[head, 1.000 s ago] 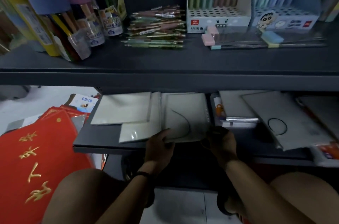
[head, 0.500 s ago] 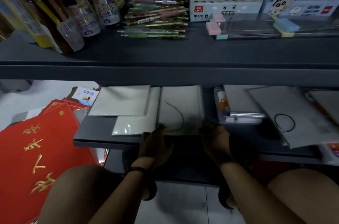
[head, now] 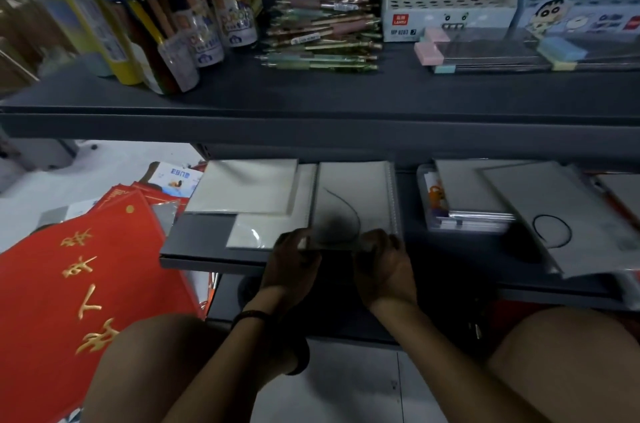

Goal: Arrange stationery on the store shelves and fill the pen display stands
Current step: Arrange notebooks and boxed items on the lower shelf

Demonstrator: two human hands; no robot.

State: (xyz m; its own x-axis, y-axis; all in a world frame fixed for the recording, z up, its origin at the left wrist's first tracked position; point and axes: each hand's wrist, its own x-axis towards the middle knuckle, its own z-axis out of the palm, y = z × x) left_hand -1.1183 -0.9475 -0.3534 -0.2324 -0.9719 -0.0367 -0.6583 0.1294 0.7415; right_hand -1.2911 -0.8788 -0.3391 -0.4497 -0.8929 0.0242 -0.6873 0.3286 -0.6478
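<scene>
1. The spiral notebook (head: 353, 200) is lying flat on the lower shelf (head: 201, 239), with pale flat pads (head: 246, 185) touching it on the left and a wrapped stack (head: 467, 204) sitting apart on the right.
2. The left hand (head: 294, 266) is pinching its near-left corner and the right hand (head: 382, 266) its near-right corner. Fingers are curling round the near edge, and their undersides are hidden.
3. It is looking light, with a thin matt grey cover that is probably bending easily. Taking both near corners, or the stiffer coil along the right edge, is seeming safest. The thin dark cord curving over the cover may be snagging.
4. On the upper shelf (head: 311, 90), loose pens (head: 322, 31) are lying heaped, slim and glossy, likely rolling. Right of them, a perforated card display stand (head: 446, 17) is standing upright.
</scene>
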